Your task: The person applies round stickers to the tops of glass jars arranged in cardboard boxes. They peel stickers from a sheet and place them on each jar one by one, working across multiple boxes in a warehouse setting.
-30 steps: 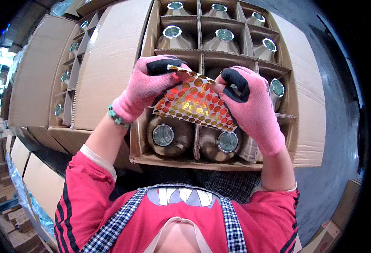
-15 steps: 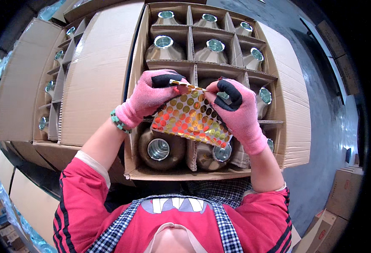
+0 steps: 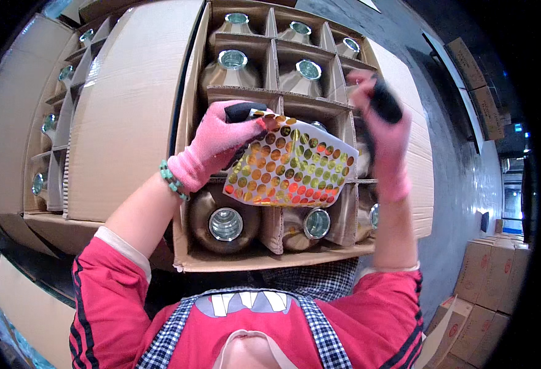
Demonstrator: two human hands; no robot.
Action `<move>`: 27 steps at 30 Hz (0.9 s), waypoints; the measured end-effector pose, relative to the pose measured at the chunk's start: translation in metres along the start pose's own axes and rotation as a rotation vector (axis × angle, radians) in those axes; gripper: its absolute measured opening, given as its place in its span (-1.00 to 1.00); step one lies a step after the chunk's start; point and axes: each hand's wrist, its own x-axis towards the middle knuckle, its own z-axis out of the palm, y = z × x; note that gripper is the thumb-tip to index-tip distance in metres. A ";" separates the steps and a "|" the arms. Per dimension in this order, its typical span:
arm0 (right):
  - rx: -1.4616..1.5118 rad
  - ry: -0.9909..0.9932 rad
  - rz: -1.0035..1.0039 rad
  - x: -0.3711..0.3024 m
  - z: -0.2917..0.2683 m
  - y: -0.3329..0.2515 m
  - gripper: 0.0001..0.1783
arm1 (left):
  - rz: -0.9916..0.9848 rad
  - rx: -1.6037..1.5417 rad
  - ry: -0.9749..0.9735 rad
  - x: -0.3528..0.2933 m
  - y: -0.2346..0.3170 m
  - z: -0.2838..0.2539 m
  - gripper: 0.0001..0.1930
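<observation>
My left hand (image 3: 216,138), in a pink glove with black finger covers and a green bead bracelet at the wrist, pinches the top left corner of a sheet of round gold stickers (image 3: 289,163). The sheet slants over the middle of an open, divided carton (image 3: 270,263) and hides part of its cells. My right hand (image 3: 381,120), gloved the same way, is raised over the carton's right side, off the sheet. Motion blurs it; its fingers look pinched, and anything between them cannot be made out. Bronze-toned glass bottles (image 3: 225,222) with clear round mouths stand upright in the cells.
At left, a second divided carton (image 3: 61,123) holds more bottles, its broad flap (image 3: 129,117) lying between the two cartons. The near carton's right flap (image 3: 419,184) folds outward over the grey floor (image 3: 452,154). Closed cartons (image 3: 489,270) are stacked at the lower right.
My right hand has left the sticker sheet's upper edge and moved up and right. The sheet now hangs from my left hand alone, its right side swung upward. The view has shifted slightly.
</observation>
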 end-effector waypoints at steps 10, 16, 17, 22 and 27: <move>-1.163 -0.669 0.270 0.069 -0.048 0.154 -0.72 | -0.011 -0.122 -0.021 0.006 -0.002 0.002 -0.85; -1.430 -0.559 0.151 0.070 -0.046 0.156 -0.67 | -0.029 -0.120 -0.026 0.008 -0.003 0.002 -0.86; -1.456 -0.492 0.078 0.069 -0.046 0.148 -0.70 | -0.019 -0.114 -0.020 0.008 -0.003 0.002 -0.86; -0.919 -0.214 0.240 0.076 -0.072 0.135 -0.82 | 0.009 -0.118 -0.032 0.008 -0.004 0.003 -0.87; -0.731 -0.268 0.227 0.068 -0.078 0.125 -0.81 | 0.002 -0.137 -0.015 0.008 -0.005 0.005 -0.86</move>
